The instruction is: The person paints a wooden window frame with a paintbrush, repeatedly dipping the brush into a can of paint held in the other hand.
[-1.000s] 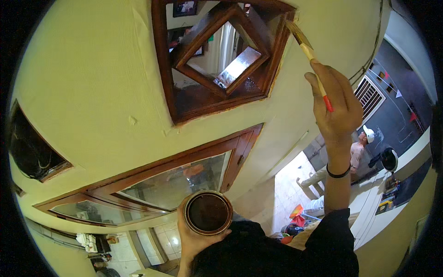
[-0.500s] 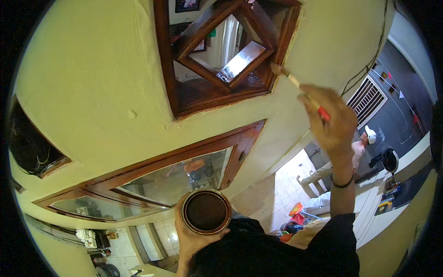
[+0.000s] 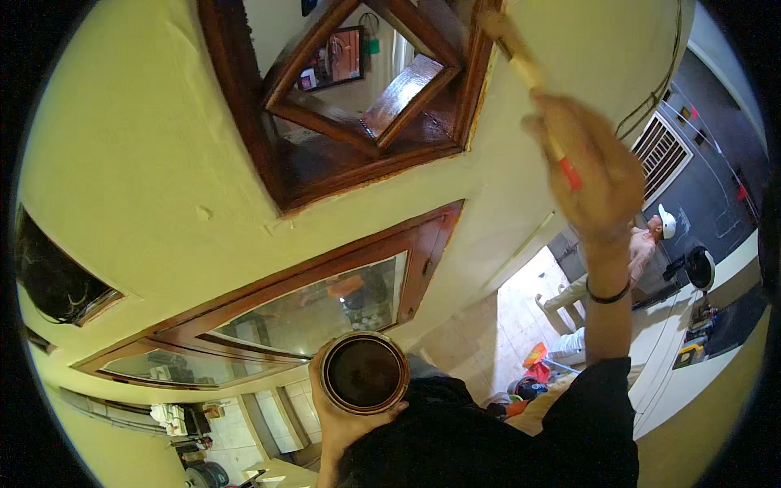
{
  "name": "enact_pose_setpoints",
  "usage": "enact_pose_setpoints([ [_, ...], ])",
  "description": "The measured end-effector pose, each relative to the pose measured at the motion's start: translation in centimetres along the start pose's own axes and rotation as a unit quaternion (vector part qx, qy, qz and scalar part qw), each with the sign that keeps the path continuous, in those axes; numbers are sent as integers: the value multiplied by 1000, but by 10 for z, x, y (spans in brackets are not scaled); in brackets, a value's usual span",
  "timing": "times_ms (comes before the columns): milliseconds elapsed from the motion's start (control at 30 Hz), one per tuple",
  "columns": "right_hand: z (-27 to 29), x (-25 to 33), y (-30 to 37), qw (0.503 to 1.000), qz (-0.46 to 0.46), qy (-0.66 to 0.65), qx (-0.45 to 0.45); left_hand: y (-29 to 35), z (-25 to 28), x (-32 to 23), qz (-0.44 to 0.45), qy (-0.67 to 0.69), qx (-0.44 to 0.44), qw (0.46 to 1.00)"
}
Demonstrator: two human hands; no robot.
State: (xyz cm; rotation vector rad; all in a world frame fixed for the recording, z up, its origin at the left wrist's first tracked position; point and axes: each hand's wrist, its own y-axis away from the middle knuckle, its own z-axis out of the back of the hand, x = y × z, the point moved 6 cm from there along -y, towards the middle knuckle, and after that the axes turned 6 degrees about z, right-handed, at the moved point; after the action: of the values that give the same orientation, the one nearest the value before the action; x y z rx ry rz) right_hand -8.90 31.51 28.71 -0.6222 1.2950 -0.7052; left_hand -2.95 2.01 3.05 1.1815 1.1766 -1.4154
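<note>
My left hand (image 3: 335, 423) is wrapped round an open tin (image 3: 364, 372) of dark brown liquid, held upright low in the view. Up at the right, my right hand (image 3: 592, 167) grips a paintbrush (image 3: 527, 71) with a pale handle and a red end. Its brown-stained bristles lie at the right edge of a dark brown wooden window frame (image 3: 478, 89); motion blurs them, and I cannot tell whether they touch the wood. Inside that frame sits a diamond-shaped wooden piece (image 3: 325, 126), its lower right side shiny.
Below is a brown wooden door (image 3: 309, 268) with glass panes, set in a yellow-green wall (image 3: 138, 146). A dark wall opening (image 3: 61, 272) is at the left. At the right, beyond a bright doorway, a person in a white cap (image 3: 643, 244) stands near a dark wall; cables hang above.
My right hand and the brush have moved up along the frame's right side. The view has shifted, so the window sits further left. My left hand still holds the tin.
</note>
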Motion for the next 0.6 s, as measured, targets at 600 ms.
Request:
enact_pose_setpoints([
  [600,-9,111,374,597,-732,-311,-104,-33,-64,13,59,110,-19,992],
])
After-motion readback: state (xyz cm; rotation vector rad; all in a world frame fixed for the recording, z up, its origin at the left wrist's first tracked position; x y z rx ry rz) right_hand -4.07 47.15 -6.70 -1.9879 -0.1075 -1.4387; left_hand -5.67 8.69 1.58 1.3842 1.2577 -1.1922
